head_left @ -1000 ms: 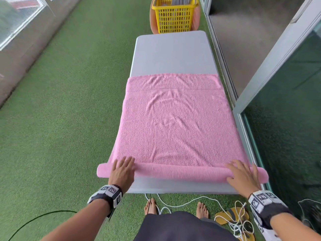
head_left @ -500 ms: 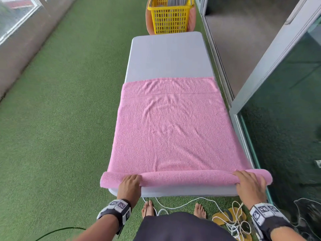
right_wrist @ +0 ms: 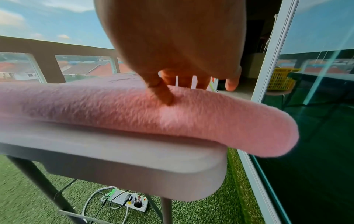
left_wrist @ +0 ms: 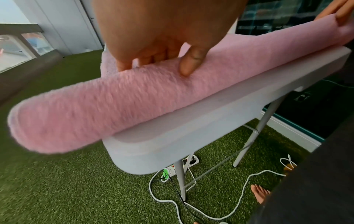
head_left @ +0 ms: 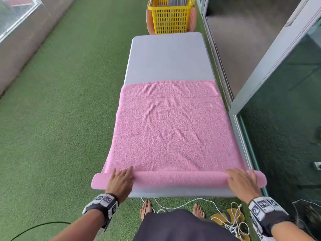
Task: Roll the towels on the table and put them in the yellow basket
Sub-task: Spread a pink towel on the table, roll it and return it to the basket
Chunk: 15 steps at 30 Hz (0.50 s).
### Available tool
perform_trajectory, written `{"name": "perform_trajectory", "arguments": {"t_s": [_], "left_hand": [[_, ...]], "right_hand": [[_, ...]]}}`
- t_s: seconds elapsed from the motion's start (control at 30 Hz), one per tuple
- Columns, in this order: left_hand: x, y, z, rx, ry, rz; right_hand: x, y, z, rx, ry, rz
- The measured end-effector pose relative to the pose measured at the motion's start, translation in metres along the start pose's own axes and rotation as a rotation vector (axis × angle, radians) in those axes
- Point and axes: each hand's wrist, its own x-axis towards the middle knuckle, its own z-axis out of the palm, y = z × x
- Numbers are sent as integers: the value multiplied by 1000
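Observation:
A pink towel point(head_left: 172, 133) lies spread over the near half of the grey table point(head_left: 168, 56). Its near edge is wound into a roll point(head_left: 178, 179) that overhangs both table sides. My left hand point(head_left: 121, 178) lies flat on the roll near its left end point(left_wrist: 114, 100), fingers straight and pressing down. My right hand point(head_left: 243, 180) rests the same way near the right end point(right_wrist: 191, 115). The yellow basket point(head_left: 171, 14) stands beyond the table's far end, on an orange seat.
Green artificial turf point(head_left: 60, 119) covers the floor to the left. A glass sliding door and its frame point(head_left: 278, 70) run close along the table's right side. White cables and a power strip point(right_wrist: 126, 200) lie under the table by bare feet and yellow sandals point(head_left: 227, 219).
Both hands went from curled round the roll's near side to lying flat on top. The roll has thickened and moved slightly away from me; the towel's far edge has drawn nearer.

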Motion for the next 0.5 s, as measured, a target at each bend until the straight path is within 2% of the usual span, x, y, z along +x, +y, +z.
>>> {"name": "perform_trajectory", "arguments": {"t_s": [0.07,0.13,0.2,0.27,0.33,0.43,0.5], "left_hand": [[1,2,1,42,32,-68],[-3,4,5,46,15,-88],[-11,6,8,99,-80,-49],[-19,6,11,152,-104,-23],[-20,3,12,107,-125,-30],[-8,0,-6,113,-42,-33],[2,1,-15,108,-45,-56]], "right_hand": [[8,6,5,31,88,-24],[8,7,12,73,35,-45],[1,7,22,34,-60,-54],[-8,7,29,-66,-85,-37],[-10,4,26,-133,-85,-28],[2,0,12,-127,-101,-48],[11,-3,2,-93,-87,-43]]}}
